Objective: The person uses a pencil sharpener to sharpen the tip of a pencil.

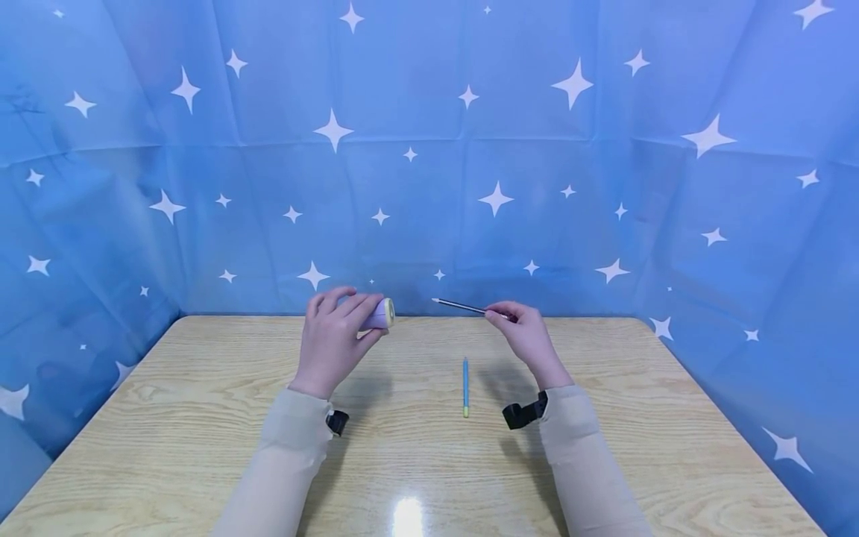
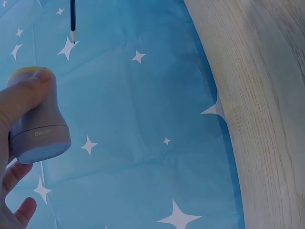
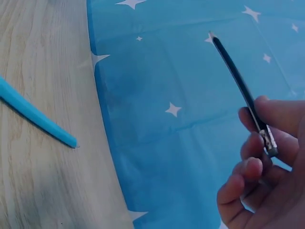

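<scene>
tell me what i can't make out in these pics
Left wrist: lettering on the lilac object, too blurred to read in full.
Head: inside of its yellow-rimmed end, too small.
Left wrist: dark pencil, rear cut off by the top edge.
Right wrist: blue pencil, one end cut off by the left edge.

Lettering, one entry.
I read "deli", trailing characters blurred, in pale print on the lilac pencil sharpener [image 2: 45, 113].

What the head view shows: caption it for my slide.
Left hand holding a purple yellow-rimmed cylinder, right hand a dark pencil, above a wood-grain table bearing a blue pencil.
</scene>
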`<action>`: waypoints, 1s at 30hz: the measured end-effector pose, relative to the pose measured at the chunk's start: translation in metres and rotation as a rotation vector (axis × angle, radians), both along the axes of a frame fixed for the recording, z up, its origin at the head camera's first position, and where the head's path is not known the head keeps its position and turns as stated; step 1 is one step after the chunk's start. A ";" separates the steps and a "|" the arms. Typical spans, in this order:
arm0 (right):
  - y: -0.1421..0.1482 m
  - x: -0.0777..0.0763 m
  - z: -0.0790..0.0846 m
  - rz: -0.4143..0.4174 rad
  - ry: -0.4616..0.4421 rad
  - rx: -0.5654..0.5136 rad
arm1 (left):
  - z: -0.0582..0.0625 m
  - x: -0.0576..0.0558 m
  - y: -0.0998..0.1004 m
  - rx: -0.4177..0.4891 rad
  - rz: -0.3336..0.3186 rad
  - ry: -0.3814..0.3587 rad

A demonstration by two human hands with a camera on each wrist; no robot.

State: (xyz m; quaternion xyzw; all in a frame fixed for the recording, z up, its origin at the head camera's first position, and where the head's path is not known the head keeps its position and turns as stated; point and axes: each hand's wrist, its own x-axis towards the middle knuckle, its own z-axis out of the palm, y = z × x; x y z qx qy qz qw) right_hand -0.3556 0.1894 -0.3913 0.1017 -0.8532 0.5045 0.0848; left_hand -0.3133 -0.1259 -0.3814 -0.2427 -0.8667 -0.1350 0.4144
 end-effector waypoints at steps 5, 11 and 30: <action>0.006 -0.002 -0.005 -0.006 -0.083 -0.009 | 0.000 0.000 0.002 -0.003 0.000 -0.002; 0.017 -0.006 -0.013 -0.031 -0.208 -0.022 | 0.000 0.000 0.002 -0.004 -0.005 0.003; 0.047 -0.016 -0.046 -0.081 -0.297 0.150 | 0.000 0.001 0.004 0.004 -0.011 0.007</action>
